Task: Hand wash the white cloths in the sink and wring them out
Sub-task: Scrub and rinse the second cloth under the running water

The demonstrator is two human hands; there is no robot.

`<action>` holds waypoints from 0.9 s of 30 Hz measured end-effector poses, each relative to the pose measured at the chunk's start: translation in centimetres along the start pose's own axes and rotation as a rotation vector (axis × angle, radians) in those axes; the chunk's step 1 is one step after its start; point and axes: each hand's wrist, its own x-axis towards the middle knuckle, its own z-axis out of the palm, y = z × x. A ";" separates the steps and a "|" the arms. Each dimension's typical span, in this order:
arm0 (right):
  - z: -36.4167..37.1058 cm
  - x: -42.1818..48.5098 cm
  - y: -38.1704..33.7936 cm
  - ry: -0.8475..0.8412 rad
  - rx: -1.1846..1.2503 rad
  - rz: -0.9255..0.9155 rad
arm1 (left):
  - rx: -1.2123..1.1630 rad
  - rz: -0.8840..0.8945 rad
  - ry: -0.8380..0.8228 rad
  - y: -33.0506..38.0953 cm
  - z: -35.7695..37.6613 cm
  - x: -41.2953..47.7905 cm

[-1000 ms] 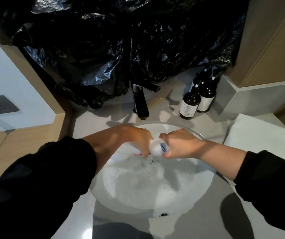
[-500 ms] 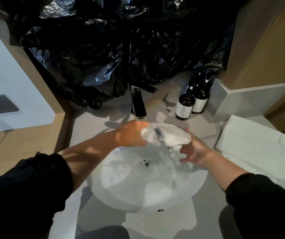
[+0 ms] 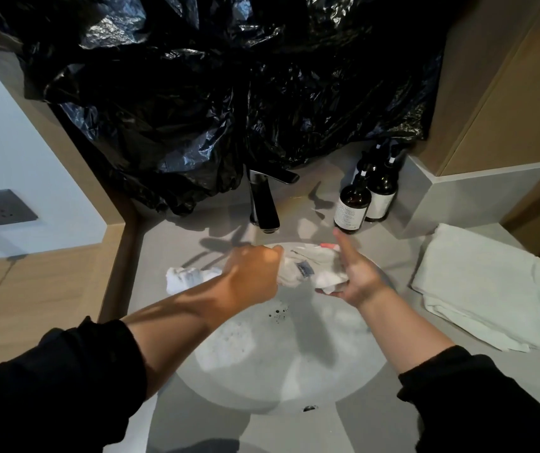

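1. Black plastic sheeting (image 3: 213, 93) hangs over the wall behind the basin, with pale wood panelling on either side.
2. The grey counter (image 3: 170, 246) bears everything; the round sink (image 3: 295, 367) set into it holds foamy residue.
3. A folded stack of cloths (image 3: 481, 282) lies on the counter right of the sink. It looks flat and dry, so it probably awaits washing, though that cannot be told for certain.
4. Above the sink's far rim, the left hand (image 3: 252, 276) grips one end of a white cloth (image 3: 314, 273) in a closed fist. The right hand (image 3: 357, 276) supports the other end on its palm, fingers straight.
5. A twisted cloth (image 3: 187, 277) rests on the counter left of the rim, apparently already wrung.
6. Two brown bottles (image 3: 352, 204) stand beside the dark tap (image 3: 263, 204).
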 end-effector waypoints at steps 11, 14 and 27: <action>4.0 2.7 -1.1 0.470 -0.090 -0.396 | -1.251 -0.136 -0.692 -0.8 1.5 1.8; 4.3 3.3 -1.0 0.437 0.189 -0.294 | -1.268 0.059 -0.852 -1.8 0.9 2.5; 2.6 3.8 -0.5 0.022 0.306 -0.016 | -1.275 -0.071 -0.886 -2.2 1.2 3.0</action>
